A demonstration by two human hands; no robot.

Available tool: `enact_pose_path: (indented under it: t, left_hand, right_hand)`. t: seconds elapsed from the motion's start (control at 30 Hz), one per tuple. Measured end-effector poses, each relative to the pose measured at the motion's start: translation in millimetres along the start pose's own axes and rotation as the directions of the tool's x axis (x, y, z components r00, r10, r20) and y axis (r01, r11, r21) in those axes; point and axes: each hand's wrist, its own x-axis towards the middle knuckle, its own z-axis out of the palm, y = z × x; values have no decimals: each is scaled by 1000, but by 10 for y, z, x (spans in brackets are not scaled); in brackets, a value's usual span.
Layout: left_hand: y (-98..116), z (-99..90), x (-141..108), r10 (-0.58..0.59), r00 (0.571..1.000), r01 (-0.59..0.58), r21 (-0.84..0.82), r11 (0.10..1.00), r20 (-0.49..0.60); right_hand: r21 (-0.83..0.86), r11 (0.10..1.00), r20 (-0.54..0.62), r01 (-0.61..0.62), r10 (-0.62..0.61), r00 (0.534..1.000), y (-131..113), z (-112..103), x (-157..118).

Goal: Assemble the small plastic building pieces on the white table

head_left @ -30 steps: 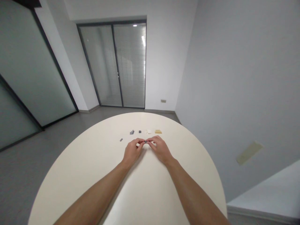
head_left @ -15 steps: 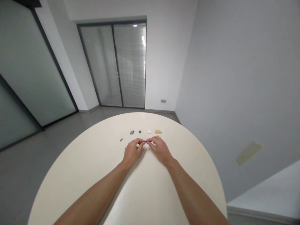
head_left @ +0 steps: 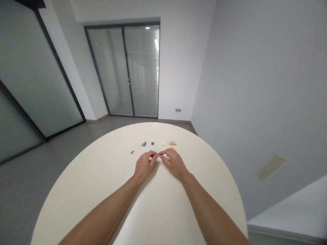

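Note:
My left hand [head_left: 144, 164] and my right hand [head_left: 175, 163] meet fingertip to fingertip over the round white table [head_left: 102, 177]. Both are pinched closed around something dark and tiny, mostly hidden by the fingers. Beyond them lie small pieces in a row: a grey-blue group [head_left: 144, 144], a dark piece [head_left: 152, 143], white pieces [head_left: 162, 143] and a yellow group [head_left: 172, 143]. A small grey piece [head_left: 132, 152] rests by itself to the left of my left hand.
The table's rounded far edge lies past the row of pieces. Behind it stand a glass door [head_left: 141, 75] and white walls, with a frosted glass partition [head_left: 33, 75] at the left. A tan strip [head_left: 272, 166] is on the right wall.
The dark item between my fingertips shows less than before. Both hands have otherwise stayed in almost the same place.

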Motion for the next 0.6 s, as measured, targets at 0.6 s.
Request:
enact_pose_path:
  t: [0.6]
  left_hand:
    - [37,-19,-16,8,1000,-9,70,998,14]
  right_hand:
    - [-8,999,8,-33,33,999,-3,9,1]
